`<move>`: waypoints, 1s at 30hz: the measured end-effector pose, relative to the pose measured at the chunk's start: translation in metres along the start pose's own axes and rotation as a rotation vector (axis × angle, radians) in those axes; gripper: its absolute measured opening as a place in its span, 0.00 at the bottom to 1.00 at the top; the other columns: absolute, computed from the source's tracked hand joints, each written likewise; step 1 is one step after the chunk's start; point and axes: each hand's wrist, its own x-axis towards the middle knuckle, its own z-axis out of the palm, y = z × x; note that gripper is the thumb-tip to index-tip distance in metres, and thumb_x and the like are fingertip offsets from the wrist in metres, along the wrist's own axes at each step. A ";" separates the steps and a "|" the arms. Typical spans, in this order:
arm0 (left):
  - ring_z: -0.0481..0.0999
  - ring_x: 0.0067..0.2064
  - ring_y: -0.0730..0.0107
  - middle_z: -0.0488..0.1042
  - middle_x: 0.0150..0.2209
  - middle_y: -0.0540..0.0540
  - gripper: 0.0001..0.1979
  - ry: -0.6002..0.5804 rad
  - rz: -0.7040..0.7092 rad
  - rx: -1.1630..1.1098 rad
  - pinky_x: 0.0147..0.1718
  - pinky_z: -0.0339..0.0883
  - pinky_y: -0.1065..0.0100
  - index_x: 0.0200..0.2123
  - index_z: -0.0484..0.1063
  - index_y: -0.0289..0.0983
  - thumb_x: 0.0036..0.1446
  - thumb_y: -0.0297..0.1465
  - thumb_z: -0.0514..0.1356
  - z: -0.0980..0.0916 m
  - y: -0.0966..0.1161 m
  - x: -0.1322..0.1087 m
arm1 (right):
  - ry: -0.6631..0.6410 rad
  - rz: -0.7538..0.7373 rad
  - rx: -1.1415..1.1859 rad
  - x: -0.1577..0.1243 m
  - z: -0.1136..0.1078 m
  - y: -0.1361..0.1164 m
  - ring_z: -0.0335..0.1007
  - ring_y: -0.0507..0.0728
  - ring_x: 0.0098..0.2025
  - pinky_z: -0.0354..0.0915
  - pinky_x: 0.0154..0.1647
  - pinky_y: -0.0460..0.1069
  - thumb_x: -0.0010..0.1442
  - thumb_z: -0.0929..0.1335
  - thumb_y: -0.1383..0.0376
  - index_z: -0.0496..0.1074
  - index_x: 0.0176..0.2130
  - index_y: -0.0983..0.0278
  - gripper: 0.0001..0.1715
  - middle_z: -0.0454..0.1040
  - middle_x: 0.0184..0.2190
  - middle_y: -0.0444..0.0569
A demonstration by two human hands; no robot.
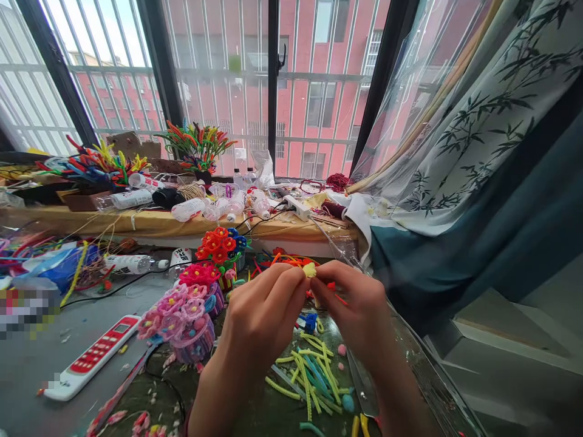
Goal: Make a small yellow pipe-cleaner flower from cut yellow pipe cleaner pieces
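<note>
Between the fingertips of both hands is a small pale-yellow fuzzy piece, which looks like bent pipe cleaner. My left hand pinches it from the left, and my right hand has its thumb and fingers closed at its right side. Below the hands lie loose yellow-green and teal pipe cleaner pieces, a blue pipe cleaner bundle and a teal pompom. Scissors lie beside the right wrist, partly hidden. Left of my hands stand pots of pink pipe cleaner flowers and red ones.
A white and red remote-like device lies on the grey surface at left, near a black cable. Plastic bottles, a power strip and bundles of coloured pipe cleaners crowd the windowsill. A curtain hangs at right.
</note>
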 end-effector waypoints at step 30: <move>0.67 0.23 0.78 0.70 0.21 0.54 0.09 -0.187 -0.400 -0.303 0.24 0.58 0.75 0.25 0.70 0.35 0.57 0.23 0.59 -0.010 -0.013 0.000 | -0.229 -0.010 -0.036 0.000 0.003 -0.003 0.63 0.49 0.30 0.59 0.33 0.43 0.67 0.65 0.71 0.67 0.34 0.61 0.08 0.67 0.29 0.39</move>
